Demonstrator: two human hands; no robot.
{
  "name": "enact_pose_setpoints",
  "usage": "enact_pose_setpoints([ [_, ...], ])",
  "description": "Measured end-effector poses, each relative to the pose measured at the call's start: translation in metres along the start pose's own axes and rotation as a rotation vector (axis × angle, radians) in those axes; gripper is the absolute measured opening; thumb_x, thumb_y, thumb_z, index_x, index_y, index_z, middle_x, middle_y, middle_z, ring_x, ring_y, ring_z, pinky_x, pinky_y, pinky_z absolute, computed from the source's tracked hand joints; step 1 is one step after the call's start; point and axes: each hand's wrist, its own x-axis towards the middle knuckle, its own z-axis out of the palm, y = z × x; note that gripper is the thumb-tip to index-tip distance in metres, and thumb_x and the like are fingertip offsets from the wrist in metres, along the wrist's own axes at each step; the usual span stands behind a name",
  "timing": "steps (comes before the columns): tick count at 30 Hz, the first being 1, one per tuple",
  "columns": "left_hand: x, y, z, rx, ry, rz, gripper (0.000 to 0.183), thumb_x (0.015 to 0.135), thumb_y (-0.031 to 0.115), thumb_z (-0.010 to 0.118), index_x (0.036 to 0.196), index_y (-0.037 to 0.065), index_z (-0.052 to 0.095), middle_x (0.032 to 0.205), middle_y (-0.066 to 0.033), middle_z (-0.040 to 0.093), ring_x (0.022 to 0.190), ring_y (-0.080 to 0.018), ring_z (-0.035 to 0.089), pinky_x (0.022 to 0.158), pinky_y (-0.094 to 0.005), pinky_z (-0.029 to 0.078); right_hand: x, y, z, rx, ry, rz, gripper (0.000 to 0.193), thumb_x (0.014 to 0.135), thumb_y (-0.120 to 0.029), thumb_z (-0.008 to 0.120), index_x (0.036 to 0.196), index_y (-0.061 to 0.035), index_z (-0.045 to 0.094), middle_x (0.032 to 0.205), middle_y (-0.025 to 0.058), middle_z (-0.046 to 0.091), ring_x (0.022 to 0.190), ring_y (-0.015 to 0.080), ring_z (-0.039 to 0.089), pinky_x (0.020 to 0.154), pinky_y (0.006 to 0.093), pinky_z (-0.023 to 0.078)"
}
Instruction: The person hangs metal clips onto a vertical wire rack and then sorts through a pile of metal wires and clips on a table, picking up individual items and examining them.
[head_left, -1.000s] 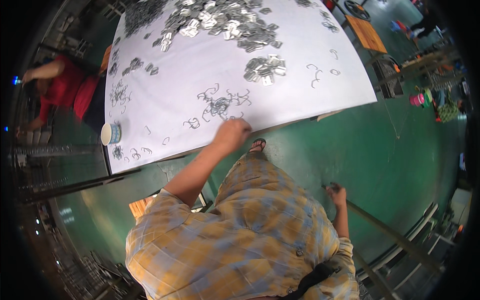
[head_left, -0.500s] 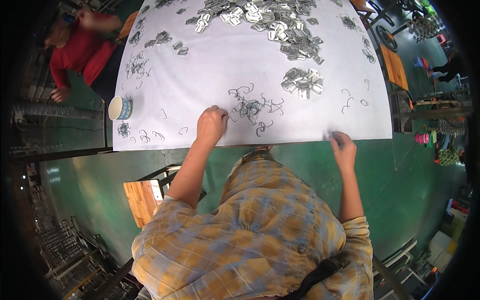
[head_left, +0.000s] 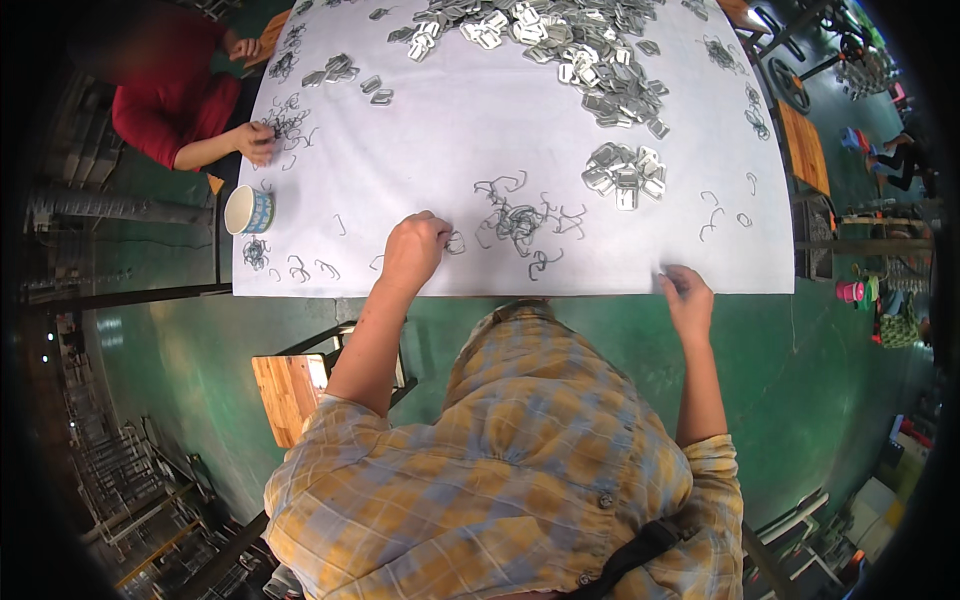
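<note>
My left hand [head_left: 414, 250] rests at the near side of the white-covered table [head_left: 400, 160], its fingers pinched together. At its fingertips shows a thin bent wire piece [head_left: 456, 243], which it seems to grip. Just right of that lies a loose tangle of dark wire pieces [head_left: 518, 226]. My right hand [head_left: 688, 292] is at the table's front edge, with thumb and fingers curled towards each other. Whatever may be between them is too small to make out. Beyond it sits a small heap of flat silver metal buckles [head_left: 626, 178].
A large pile of similar buckles [head_left: 590, 50] spreads across the far side. At the left edge stands a paper cup [head_left: 248, 211] beside a small wire clump [head_left: 255, 253]. A person in red [head_left: 175, 115] reaches over a wire cluster [head_left: 288, 122]. A wooden stool [head_left: 285, 400] stands below.
A wire piece now shows at my left fingertips, apart from the tangle. My right hand has hardly moved. The other person's arm has come down to the wires at the left. The view has shifted slightly.
</note>
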Motion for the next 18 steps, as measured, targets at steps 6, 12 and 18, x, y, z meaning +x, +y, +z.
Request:
enact_pose_setpoints([
  [6, 0.013, 0.015, 0.02, -0.016, 0.014, 0.106, 0.005, 0.07, 0.009, 0.064, 0.074, 0.005, 0.066, 0.075, -0.0094, 0.059, 0.074, -0.0275, 0.058, 0.066, -0.0362, 0.048, 0.005, -0.008, 0.003, 0.024, -0.014, 0.023, 0.023, 0.075, -0.011, 0.067, 0.094, 0.0011, 0.063, 0.082, 0.0113, 0.066, 0.069, 0.0168, 0.062, 0.065, 0.0273, 0.048],
  [12, 0.023, 0.028, 0.032, -0.029, 0.024, 0.206, 0.004, 0.072, 0.01, 0.063, 0.072, 0.006, 0.064, 0.074, -0.0077, 0.057, 0.076, -0.0252, 0.056, 0.066, -0.0351, 0.048, 0.009, -0.003, 0.011, 0.035, 0.046, -0.02, 0.022, 0.072, -0.012, 0.069, 0.09, -0.0001, 0.064, 0.075, 0.0126, 0.064, 0.062, 0.0191, 0.061, 0.059, 0.0297, 0.048],
  [18, 0.029, 0.023, 0.05, 0.112, 0.073, 0.365, 0.003, 0.066, 0.005, 0.059, 0.065, 0.004, 0.059, 0.073, -0.0078, 0.056, 0.073, -0.0248, 0.054, 0.064, -0.0338, 0.048, 0.012, -0.012, 0.012, 0.031, -0.016, 0.024, 0.023, 0.074, -0.012, 0.068, 0.092, 0.0017, 0.063, 0.08, 0.0107, 0.065, 0.067, 0.0154, 0.06, 0.063, 0.0271, 0.048],
])
